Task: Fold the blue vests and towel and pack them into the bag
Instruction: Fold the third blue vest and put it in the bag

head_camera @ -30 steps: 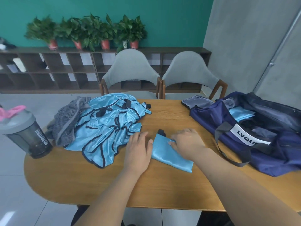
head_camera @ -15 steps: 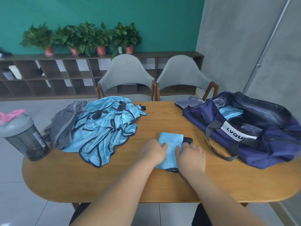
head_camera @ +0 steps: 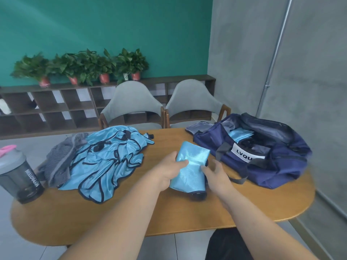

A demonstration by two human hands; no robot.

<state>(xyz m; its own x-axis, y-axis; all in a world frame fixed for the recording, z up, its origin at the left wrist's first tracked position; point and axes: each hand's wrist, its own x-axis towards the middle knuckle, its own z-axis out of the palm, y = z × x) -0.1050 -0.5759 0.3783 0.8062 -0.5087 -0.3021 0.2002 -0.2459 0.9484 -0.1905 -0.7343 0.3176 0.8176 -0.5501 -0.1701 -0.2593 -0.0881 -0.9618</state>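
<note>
Oval wooden table (head_camera: 169, 218) before a teal wall, two grey chairs (head_camera: 131, 102) at its far side. Centre: a folded blue vest (head_camera: 192, 166), a compact oblong, held just clear of the tabletop as far as can be judged. The left hand (head_camera: 167, 170) grips its left edge, thumb on top and fingers hidden behind the cloth. The right hand (head_camera: 216, 174) lies at its right edge with fingers spread and loose; only the thumb appears to touch the cloth, so it is not clamped. Right: the navy bag (head_camera: 277, 166), unzipped and gaping, with one folded blue piece (head_camera: 240, 135) already inside. Left: a heap of unfolded blue vests (head_camera: 105, 162), the crumpled grey towel (head_camera: 60, 158) at its left side; a shaker bottle (head_camera: 18, 175) at the table's left end. Step in hand, by judgement: folding of this vest is finished and its transfer to the bag is beginning. The next move calls for carrying the bundle rightward with the folds kept pressed shut, then laying it flat on the piece within.
</note>
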